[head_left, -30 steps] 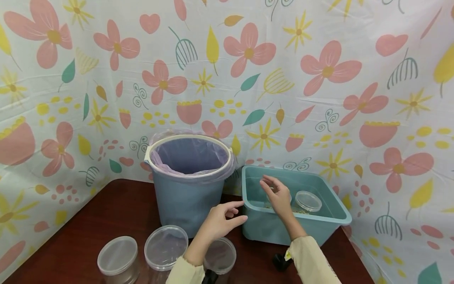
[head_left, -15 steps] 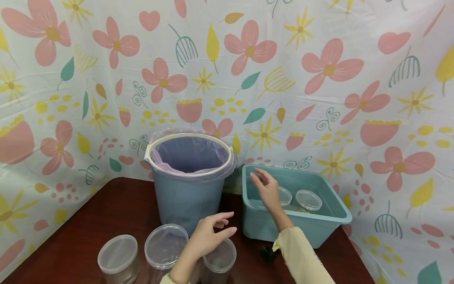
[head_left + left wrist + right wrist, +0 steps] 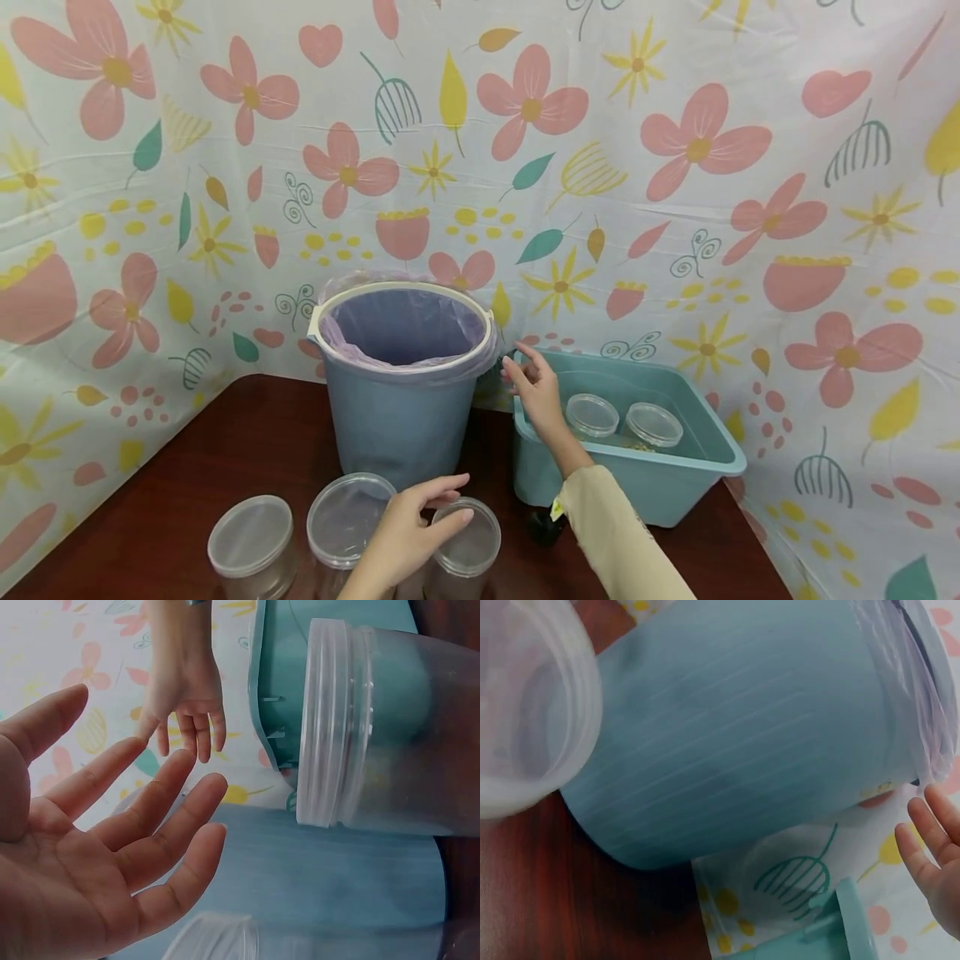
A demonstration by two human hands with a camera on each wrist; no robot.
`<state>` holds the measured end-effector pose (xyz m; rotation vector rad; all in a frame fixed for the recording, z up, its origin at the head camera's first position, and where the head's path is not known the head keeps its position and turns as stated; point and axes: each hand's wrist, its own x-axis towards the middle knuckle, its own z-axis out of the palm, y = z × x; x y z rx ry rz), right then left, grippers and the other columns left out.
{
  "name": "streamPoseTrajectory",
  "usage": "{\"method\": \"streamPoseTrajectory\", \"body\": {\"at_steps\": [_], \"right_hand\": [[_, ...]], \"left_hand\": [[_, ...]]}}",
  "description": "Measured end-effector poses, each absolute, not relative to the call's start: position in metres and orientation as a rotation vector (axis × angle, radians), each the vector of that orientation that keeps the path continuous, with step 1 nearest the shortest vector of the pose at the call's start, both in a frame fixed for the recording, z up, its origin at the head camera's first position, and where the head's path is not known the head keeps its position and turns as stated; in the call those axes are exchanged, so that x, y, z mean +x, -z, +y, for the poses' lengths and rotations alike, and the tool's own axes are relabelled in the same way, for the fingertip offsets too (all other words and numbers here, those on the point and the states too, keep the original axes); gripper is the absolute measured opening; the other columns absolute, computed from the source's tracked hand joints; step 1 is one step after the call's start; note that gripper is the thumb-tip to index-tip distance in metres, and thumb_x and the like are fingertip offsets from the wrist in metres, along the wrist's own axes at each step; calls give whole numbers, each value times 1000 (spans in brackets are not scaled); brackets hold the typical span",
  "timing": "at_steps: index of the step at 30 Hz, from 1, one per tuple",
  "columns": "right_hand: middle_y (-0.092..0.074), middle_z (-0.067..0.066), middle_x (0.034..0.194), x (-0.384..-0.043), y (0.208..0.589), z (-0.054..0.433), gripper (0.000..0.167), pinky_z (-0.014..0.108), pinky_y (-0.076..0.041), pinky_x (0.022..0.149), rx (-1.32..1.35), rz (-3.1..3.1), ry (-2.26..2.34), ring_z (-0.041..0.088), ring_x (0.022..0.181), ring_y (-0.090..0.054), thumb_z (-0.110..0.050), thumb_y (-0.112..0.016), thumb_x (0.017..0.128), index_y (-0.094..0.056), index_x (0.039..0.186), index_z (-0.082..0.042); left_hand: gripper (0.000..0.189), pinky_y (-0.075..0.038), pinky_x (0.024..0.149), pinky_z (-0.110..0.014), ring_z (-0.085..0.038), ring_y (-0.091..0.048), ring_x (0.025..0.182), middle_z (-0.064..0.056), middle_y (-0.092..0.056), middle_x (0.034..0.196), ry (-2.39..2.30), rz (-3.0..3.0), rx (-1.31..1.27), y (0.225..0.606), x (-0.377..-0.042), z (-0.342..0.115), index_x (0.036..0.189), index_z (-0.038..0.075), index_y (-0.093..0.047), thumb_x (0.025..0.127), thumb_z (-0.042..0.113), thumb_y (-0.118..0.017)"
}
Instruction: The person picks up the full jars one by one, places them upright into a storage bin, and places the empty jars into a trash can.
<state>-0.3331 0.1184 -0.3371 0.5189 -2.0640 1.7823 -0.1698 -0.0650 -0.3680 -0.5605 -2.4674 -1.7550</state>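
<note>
My left hand (image 3: 405,529) hovers over the front row of clear lidded jars, its fingers relaxed and holding nothing. Its fingertips overlap the right-hand jar (image 3: 476,546) in the head view; the left wrist view shows the open palm (image 3: 82,877) beside that jar (image 3: 397,735). To its left stand the middle jar (image 3: 348,521) and another jar (image 3: 251,542). My right hand (image 3: 538,387), also holding nothing, is above the left edge of the teal bin (image 3: 675,467). Inside the bin sit two clear lidded jars, one left (image 3: 592,412) and one right (image 3: 656,423).
A blue bucket (image 3: 397,425) with a purple plastic liner (image 3: 375,358) stands behind the jars, left of the bin. Everything rests on a dark red-brown table (image 3: 195,467). A flower-print sheet (image 3: 450,125) hangs close behind.
Both hands have moved left. The left hand has come down and back from the bin's edge to the right-hand jar; the right hand has left the bin's interior, uncovering the left jar there.
</note>
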Motion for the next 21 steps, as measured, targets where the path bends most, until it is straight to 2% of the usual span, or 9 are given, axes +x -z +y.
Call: {"method": "streamPoseTrajectory", "body": {"at_steps": [3,9,14,21], "right_hand": [[-60,25,88,-333,334,113,40,31,-50,64,510,-2046,-1845,25,78,-61,-20,-56,90,-48,127,-8],[-61,18,82,-333,330,102,40,30,-50,63,541,-2027,-1913,21,73,-61,-14,-56,89,-47,127,-2],[-61,13,78,-335,333,94,40,32,-50,62,560,-2040,-1898,28,72,-60,-15,-56,89,-48,126,-3],[-61,7,75,-337,333,85,37,32,-50,58,503,-1993,-1897,21,65,-59,-18,-58,88,-52,122,-5]], "left_hand": [[40,-45,68,-36,-29,-55,100,-7,-60,110,1762,-2460,-544,370,-164,-69,120,11,-58,84,29,-62],[40,-42,66,-29,-27,-54,97,-9,-61,107,1804,-2424,-474,370,-151,-78,119,10,-58,83,27,-64],[36,-44,70,-27,-19,-56,93,-7,-62,101,1760,-2366,-464,369,-141,-84,115,10,-61,82,25,-65],[30,-45,65,-26,-5,-55,88,5,-63,95,1631,-2379,-420,375,-127,-96,109,11,-64,82,24,-65]]}}
